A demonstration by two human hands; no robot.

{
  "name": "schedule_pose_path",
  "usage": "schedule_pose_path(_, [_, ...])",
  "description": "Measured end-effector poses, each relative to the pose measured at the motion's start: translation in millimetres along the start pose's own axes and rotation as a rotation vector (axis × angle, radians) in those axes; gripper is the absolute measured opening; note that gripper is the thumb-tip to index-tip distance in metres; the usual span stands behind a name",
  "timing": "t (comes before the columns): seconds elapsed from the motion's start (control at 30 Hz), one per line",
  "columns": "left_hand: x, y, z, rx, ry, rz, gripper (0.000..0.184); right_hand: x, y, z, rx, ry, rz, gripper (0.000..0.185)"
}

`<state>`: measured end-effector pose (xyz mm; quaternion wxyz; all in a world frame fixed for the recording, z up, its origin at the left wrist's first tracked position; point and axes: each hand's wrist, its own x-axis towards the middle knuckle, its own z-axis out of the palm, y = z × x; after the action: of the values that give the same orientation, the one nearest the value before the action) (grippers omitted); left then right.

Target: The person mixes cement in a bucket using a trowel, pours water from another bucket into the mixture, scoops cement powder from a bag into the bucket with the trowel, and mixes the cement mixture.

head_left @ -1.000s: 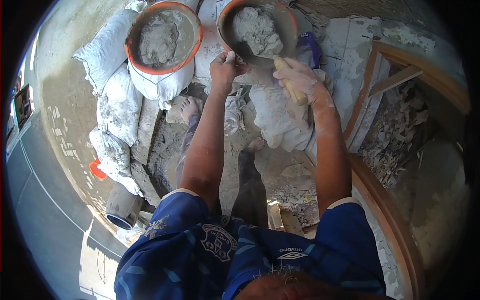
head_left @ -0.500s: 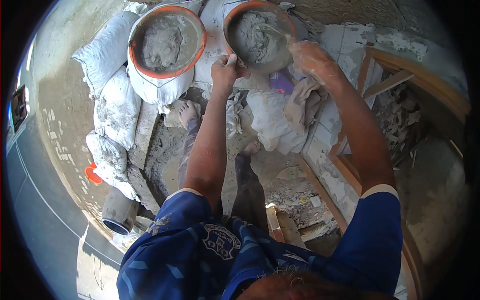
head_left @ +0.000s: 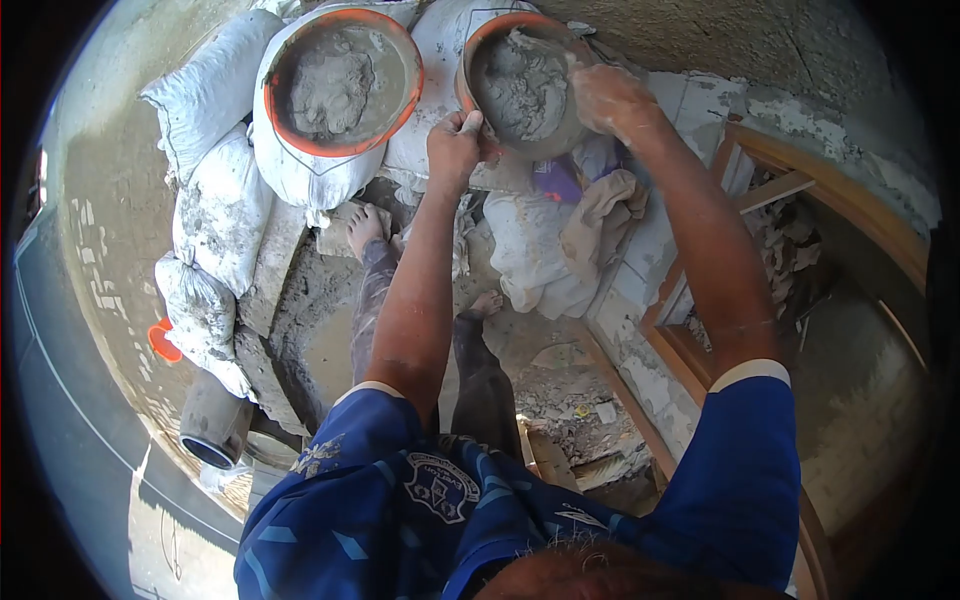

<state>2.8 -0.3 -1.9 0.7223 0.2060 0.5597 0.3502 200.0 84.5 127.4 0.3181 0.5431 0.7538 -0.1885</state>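
Observation:
My left hand [head_left: 455, 148] is closed on the near-left rim of the right-hand bucket [head_left: 468, 85], its thumb on top. Wet grey mortar [head_left: 525, 92] lies heaped in that bucket with soupy mix around it. At the bucket's right side is my right hand [head_left: 608, 98], mortar-smeared and curled round a trowel. The trowel's blade showed a moment ago; now it barely stands out from the mortar. A second orange-rimmed bucket [head_left: 270, 92] to the left holds a mound of mortar in water, and neither hand touches it.
White filled sacks [head_left: 225, 205] line the left side. A crumpled brown cloth [head_left: 600, 215] and white sacking [head_left: 525, 245] lie below the right bucket. To the right stands a wooden frame [head_left: 690, 350] with rubble [head_left: 785, 240] behind it. A dark bucket [head_left: 215, 420] lies tipped at lower left.
My right hand has moved slightly up and left against the bucket, and the trowel blade no longer shows clearly. My left hand keeps its hold on the rim. The whole view has shifted a little.

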Motion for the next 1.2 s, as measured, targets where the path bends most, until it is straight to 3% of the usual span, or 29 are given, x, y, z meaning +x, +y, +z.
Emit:
schedule_pose_path(0.13, [3.6,1.7,-2.1,-0.037,0.051,-0.004,0.024,-16.4,-69.9,20.4,-0.004,0.045,0.003,0.026])
schedule_pose_path(0.23, [3.6,-7.5,-2.3,0.008,0.068,-0.010,0.025,-46.9,-34.5,-5.0,-0.079,-0.043,-0.073,0.025])
schedule_pose_path(0.33, [3.8,-6.9,1.1,-0.010,0.092,-0.007,0.025,-40.4,-5.8,-37.8,-0.175,0.046,-0.033,0.026])
schedule_pose_path(0.47, [7.5,1.0,-0.7,0.055,0.066,-0.005,0.025,-5.1,-25.8,-2.3,-0.163,0.102,-0.019,0.028])
schedule_pose_path(0.57, [8.0,-2.4,-1.4,0.035,0.074,-0.009,0.024,-33.4,-49.9,21.0,-0.131,0.035,-0.157,0.027])
schedule_pose_path(0.63, [7.9,-2.9,0.4,0.059,0.052,-0.020,0.024,-50.5,-38.8,-3.8,-0.125,-0.053,-0.131,0.025])
schedule_pose_path(0.73, [7.5,-3.4,1.7,0.106,0.036,0.010,0.025,-40.2,-15.1,-38.1,-0.210,0.003,-0.147,0.023])
schedule_pose_path(0.8, [4.9,-1.4,2.5,0.081,0.041,-0.011,0.025,-5.0,-0.9,-33.9,-0.288,0.127,-0.114,0.029])
schedule_pose_path(0.9, [3.9,-5.7,0.5,0.071,0.047,-0.021,0.026,66.4,53.3,30.1,-0.215,0.108,-0.020,0.023])
schedule_pose_path(1.0, [3.0,-14.7,-3.3,0.110,0.074,-0.022,0.026,73.8,89.9,75.4,-0.375,-0.043,-0.348,0.016])
schedule_pose_path(1.03, [3.7,-15.9,-4.5,0.104,0.072,-0.017,0.027,57.7,99.3,74.6,0.022,-0.135,-0.224,0.015])
schedule_pose_path(1.1, [5.0,-17.5,-1.9,0.114,0.067,0.021,0.027,36.2,87.4,61.9,0.410,-0.228,-0.084,0.015])
schedule_pose_path(1.17, [6.1,-11.3,-0.7,0.072,0.114,0.007,0.027,28.1,52.5,41.1,0.784,-0.786,0.374,0.020])
schedule_pose_path(1.2, [6.3,-9.5,0.7,0.038,0.159,-0.013,0.028,19.0,54.6,45.4,0.781,-0.786,0.378,0.020])
